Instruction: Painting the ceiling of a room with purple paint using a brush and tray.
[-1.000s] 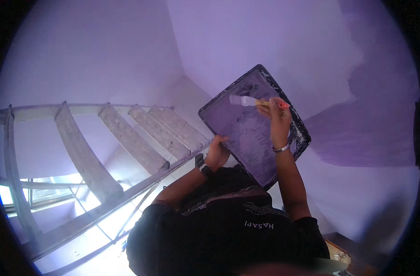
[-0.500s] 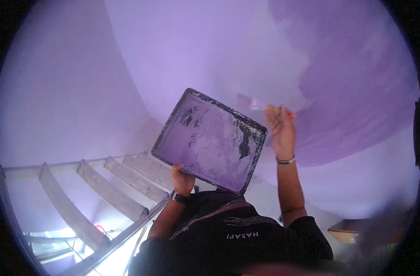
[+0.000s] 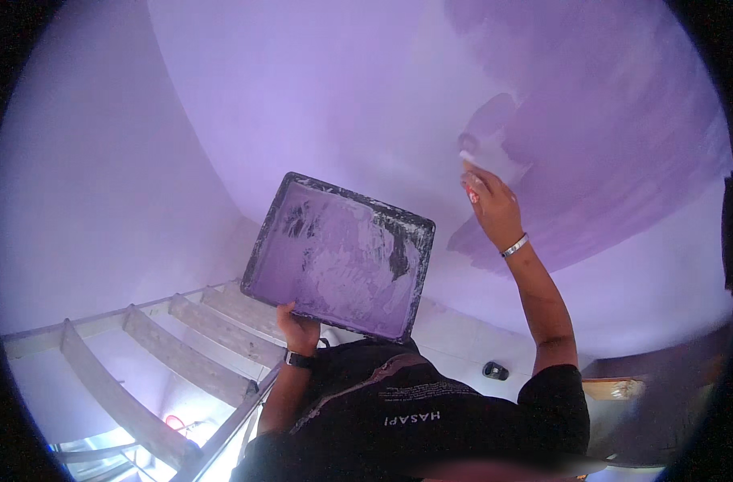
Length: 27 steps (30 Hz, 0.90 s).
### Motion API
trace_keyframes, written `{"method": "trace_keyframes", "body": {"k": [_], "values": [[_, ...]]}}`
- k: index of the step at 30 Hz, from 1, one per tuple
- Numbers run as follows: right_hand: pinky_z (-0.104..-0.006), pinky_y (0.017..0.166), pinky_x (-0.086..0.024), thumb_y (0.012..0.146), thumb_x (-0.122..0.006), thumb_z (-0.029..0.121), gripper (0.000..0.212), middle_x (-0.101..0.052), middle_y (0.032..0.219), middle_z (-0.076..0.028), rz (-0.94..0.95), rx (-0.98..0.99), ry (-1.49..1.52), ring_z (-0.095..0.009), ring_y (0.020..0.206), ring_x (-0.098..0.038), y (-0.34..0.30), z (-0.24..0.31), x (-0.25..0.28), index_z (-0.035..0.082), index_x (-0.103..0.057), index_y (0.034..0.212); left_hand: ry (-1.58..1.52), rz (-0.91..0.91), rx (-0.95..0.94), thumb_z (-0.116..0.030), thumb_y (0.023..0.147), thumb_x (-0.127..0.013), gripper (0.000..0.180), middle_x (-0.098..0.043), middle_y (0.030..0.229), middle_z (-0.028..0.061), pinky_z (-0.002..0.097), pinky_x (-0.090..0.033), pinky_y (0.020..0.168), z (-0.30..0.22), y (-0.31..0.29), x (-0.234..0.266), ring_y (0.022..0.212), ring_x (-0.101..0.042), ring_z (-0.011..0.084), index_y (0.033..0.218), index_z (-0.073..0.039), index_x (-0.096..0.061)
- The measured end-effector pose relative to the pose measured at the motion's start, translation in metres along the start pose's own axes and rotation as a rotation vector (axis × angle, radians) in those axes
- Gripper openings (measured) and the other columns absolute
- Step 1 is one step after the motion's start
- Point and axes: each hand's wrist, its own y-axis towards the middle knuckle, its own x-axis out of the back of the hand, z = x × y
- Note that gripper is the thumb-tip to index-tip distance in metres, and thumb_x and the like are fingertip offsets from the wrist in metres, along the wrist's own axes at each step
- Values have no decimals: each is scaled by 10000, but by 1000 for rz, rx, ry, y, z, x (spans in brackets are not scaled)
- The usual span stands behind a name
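My left hand (image 3: 300, 329) is closed on the lower edge of a black paint tray (image 3: 342, 261), its thumb over the rim. The tray is tilted toward me, smeared inside with purple paint and with dark bare patches. Higher up and to the right, my right hand (image 3: 495, 207) grips a paintbrush (image 3: 472, 191) by its handle, which shows red. The brush's bristles are against the pale wall (image 3: 366, 104), at the end of a fresh darker purple stroke (image 3: 491, 116). A broad painted purple area (image 3: 608, 120) spreads beside it on the right.
Wooden slats (image 3: 190, 353) with gaps lie at the lower left, a metal rail (image 3: 230, 434) along them. A small dark object (image 3: 495, 370) is below my right arm. A wooden edge (image 3: 616, 389) shows at the lower right.
My right hand has moved up and turned, bringing the brush onto the wall; a new dark purple stroke shows there. The tray has shifted left and slightly down with my left hand.
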Motion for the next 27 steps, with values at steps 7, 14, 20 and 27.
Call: {"method": "trace_keyframes", "body": {"k": [7, 14, 20, 27], "values": [[-325, 725, -499, 878, -549, 172, 182, -654, 945, -96, -392, -159, 63, -245, 821, -634, 58, -61, 77, 76, -631, 1009, -18, -16, -3, -210, 699, -549, 492, -518, 1148, 60, 403, -372, 908, 5, 2, -15, 1065, -478, 250, 1163, -71, -462], [-335, 750, -500, 852, -576, 215, 281, -622, 1013, -95, -56, -78, -281, -241, 914, -600, 4, -80, 38, 95, -582, 1106, 11, -71, -3, -224, 682, -562, 459, -552, 1076, 67, 380, -396, 870, 17, 7, -12, 987, -511, 243, 1104, -57, -494], [-343, 740, -496, 849, -564, 176, 231, -626, 978, -93, 160, -258, 274, -237, 867, -610, -36, -40, -3, 77, -605, 1054, 32, -92, -7, -219, 668, -576, 454, -561, 1058, 62, 376, -407, 854, 18, 2, -9, 964, -521, 244, 1087, -58, -505], [-344, 732, -490, 855, -561, 141, 161, -647, 959, -111, -467, -72, 52, -247, 856, -624, 39, -69, 77, 68, -633, 979, -2, -43, -1, -214, 697, -546, 464, -533, 1118, 58, 390, -370, 903, 10, -2, -11, 1042, -486, 244, 1132, -66, -482]]}}
